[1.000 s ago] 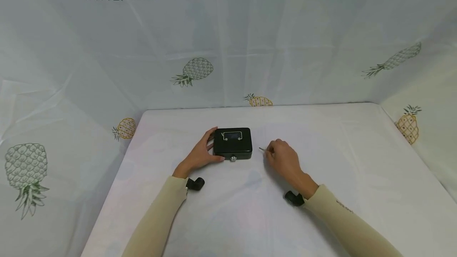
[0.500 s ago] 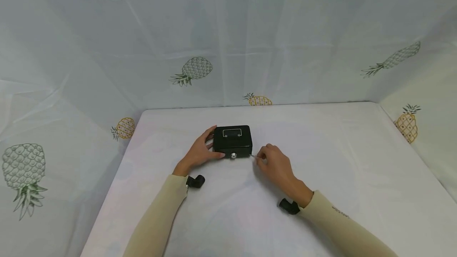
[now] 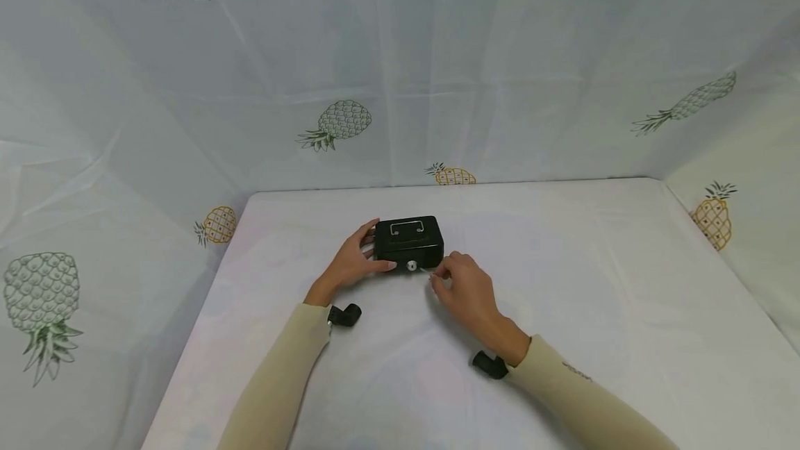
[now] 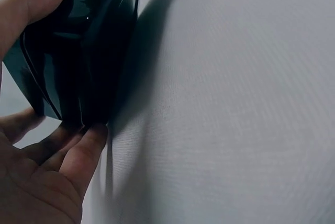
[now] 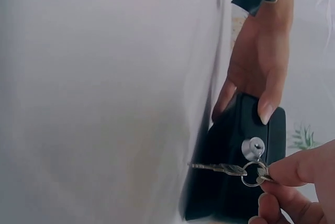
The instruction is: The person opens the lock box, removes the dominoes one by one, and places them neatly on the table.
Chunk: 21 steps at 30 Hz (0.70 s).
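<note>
With the left hand [image 3: 351, 264], thumb and fingers spread, gripping the black box [image 3: 407, 242] just below frame centre. With the right hand [image 3: 465, 293], pinching ringed keys [image 5: 226, 169] near the lock [image 5: 253, 148].

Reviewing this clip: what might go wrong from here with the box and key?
The key hanging from the key ring that the right hand pinches might snag on the black box or the lock.

The left hand grips only the box's left end, so pushing at the lock could make it turn.

The left thumb, on the front near the lock, might get in the way.
</note>
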Tool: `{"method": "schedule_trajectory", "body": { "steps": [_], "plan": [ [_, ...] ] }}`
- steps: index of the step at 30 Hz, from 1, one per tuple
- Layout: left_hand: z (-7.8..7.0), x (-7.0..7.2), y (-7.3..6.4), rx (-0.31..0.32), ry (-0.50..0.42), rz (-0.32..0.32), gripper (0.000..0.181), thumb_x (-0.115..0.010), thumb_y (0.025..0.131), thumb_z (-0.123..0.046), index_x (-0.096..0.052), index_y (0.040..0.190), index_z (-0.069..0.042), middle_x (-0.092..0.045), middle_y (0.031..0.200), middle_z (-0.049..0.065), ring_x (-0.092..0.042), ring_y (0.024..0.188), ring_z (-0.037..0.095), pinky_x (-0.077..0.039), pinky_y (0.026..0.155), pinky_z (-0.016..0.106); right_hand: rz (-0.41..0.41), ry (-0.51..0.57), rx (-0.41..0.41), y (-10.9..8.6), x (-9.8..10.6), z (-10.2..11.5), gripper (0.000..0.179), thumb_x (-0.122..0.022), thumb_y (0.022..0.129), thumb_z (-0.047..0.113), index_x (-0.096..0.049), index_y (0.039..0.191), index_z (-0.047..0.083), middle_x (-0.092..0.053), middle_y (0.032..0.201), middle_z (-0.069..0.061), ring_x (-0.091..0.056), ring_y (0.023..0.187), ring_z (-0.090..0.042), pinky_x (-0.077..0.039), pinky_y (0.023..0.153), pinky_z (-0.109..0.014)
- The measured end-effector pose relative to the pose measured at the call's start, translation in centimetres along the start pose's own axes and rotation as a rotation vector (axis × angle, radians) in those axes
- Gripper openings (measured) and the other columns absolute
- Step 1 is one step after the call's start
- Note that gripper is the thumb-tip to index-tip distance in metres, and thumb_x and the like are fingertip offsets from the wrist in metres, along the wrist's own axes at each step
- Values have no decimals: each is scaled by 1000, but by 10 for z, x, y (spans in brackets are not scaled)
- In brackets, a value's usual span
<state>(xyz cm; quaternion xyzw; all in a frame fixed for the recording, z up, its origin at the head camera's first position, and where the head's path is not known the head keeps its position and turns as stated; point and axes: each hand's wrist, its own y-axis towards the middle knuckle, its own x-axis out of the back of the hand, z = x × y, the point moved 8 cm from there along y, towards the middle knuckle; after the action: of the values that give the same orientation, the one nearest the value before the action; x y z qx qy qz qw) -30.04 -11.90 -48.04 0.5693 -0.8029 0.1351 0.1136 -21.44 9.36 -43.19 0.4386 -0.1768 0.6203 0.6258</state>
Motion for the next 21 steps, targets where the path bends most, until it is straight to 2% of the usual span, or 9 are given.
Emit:
{"method": "schedule_trajectory", "body": {
  "steps": [12, 21],
  "plan": [
    [1, -1, 0, 7, 24, -12, 104, -90, 84, -10, -27, 168, -7, -45, 158, 20, -48, 145, 36, -47, 121, 45, -33, -48, -20, 4, -8, 9, 11, -83, 87, 10, -74, 81, 11, -65, 82, 1, -61, 78, -18, -53, 58, -30],
    [-1, -1, -1, 1, 17, -13, 105, -90, 84, -10, -27, 168, -7, -47, 158, 19, -49, 144, 35, -50, 118, 47, -122, -150, 79, 3, -7, 26, 16, -81, 83, 6, -71, 72, 9, -62, 73, 1, -56, 65, -16, -49, 48, -28]
  ]
}}
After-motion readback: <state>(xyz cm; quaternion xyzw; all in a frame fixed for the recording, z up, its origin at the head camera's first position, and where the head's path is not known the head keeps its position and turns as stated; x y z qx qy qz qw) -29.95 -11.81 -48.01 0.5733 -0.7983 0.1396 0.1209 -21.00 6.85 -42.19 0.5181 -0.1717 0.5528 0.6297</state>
